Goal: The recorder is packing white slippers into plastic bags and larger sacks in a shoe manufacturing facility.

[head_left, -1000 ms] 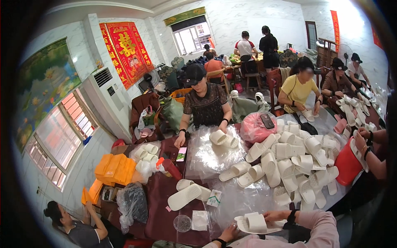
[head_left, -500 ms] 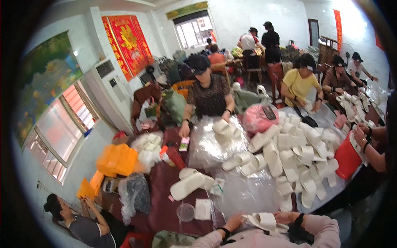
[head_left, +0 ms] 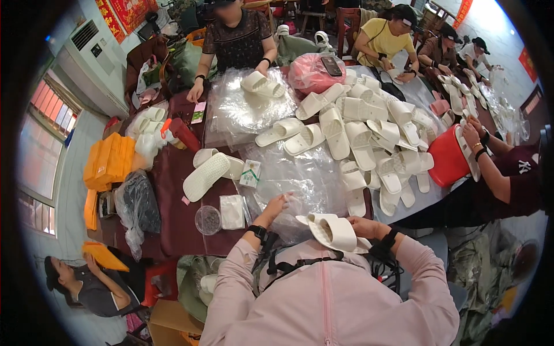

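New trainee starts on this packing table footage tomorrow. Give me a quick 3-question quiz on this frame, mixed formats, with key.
1. Multiple choice: What does the right hand hold?
A. an orange folder
B. a pair of white slippers
C. a red basket
2. True or false: The left hand rests on the clear plastic bags spread in front of the person.
3. Fill in: The big heap of loose white slippers lies to the person's front-____.

Key
1. B: the white slippers are stacked together at the right hand, close to the chest.
2. True: the fingers reach onto the clear plastic.
3. right: the heap fills the table's right half, beside a red bin.
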Motion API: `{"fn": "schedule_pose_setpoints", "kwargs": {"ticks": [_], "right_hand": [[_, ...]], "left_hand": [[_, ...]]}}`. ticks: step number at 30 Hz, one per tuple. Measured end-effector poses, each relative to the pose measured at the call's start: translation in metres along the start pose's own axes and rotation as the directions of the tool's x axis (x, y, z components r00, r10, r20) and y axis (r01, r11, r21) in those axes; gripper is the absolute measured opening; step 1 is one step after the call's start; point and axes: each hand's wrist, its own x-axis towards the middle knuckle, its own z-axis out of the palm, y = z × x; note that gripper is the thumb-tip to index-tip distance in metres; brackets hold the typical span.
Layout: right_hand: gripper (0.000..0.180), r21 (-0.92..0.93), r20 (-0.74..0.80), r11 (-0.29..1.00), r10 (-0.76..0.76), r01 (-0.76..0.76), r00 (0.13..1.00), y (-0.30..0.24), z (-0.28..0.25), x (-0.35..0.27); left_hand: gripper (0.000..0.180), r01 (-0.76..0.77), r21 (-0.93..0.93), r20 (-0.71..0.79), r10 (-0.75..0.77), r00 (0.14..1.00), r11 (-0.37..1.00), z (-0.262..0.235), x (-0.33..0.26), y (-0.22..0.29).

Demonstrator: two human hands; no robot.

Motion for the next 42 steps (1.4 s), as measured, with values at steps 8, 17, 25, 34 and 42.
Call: {"fn": "schedule_pose_setpoints", "kwargs": {"ticks": [8, 17, 25, 34, 42], "right_hand": [[0.028, 0.035, -0.043, 0.998, -0.047, 0.049, 0.998, -0.017, -0.004, -0.02], [0.027, 0.046, 0.136, 0.99, 0.125, -0.132, 0.983, -0.01, 0.007, -0.003], [0.03, -0.112, -0.144, 0.987, 0.1, -0.117, 0.985, -0.009, -0.007, 0.0], [0.032, -0.679, -0.192, 0.709, -0.421, 0.19, 0.887, 0.002, 0.006, 0.025], [0.026, -0.979, -0.077, 0.196, -0.603, 0.054, 0.794, 0.016, 0.008, 0.031]], "left_hand": [[0.039, 0.032, -0.208, -0.114, -0.057, 0.992, 0.978, 0.016, -0.027, 0.065], [0.033, -0.107, 0.263, 0.118, 0.078, 0.99, 0.959, 0.016, -0.03, 0.058], [0.035, -0.09, 0.275, 0.234, 0.024, 0.972, 0.957, 0.005, -0.036, 0.055], [0.057, -0.036, 0.562, 0.15, -0.06, 0.987, 0.826, 0.052, -0.046, 0.076], [0.043, -0.042, 0.865, 0.015, 0.058, 0.998, 0.501, 0.065, -0.043, 0.08]]}}
